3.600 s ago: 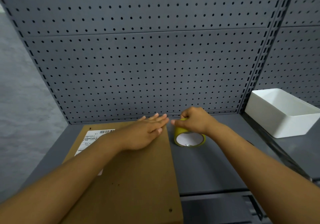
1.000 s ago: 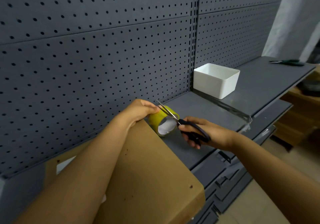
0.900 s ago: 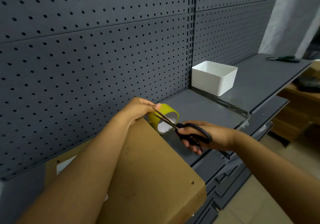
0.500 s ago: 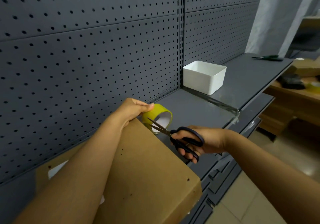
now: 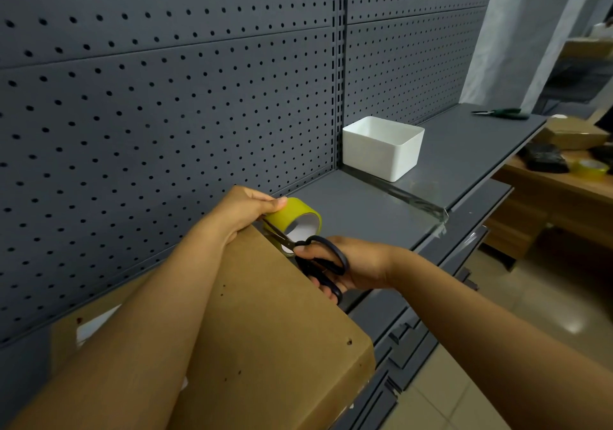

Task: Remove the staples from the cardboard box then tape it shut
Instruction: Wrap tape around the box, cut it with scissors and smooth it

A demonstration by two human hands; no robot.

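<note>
A brown cardboard box point(image 5: 275, 323) lies flat on the grey shelf point(image 5: 361, 210), with small holes dotted along its top and a white label near its left end. At the box's far right corner stands a yellow tape roll point(image 5: 295, 219). My left hand point(image 5: 243, 209) rests on the box's far edge with its thumb and fingers pinching the roll's top. My right hand point(image 5: 356, 268) grips black-handled scissors point(image 5: 311, 257), whose blades point left and cross the front of the roll at the box corner.
A white plastic bin point(image 5: 383, 147) sits on the shelf to the right, against the grey pegboard wall point(image 5: 166, 97). Green-handled pliers point(image 5: 507, 113) lie at the shelf's far right end. A wooden desk point(image 5: 564, 184) with another tape roll stands beyond.
Since the oldest frame my right hand has taken up scissors and my view has turned right. Over the last second the scissors moved down and left, closer to the box corner.
</note>
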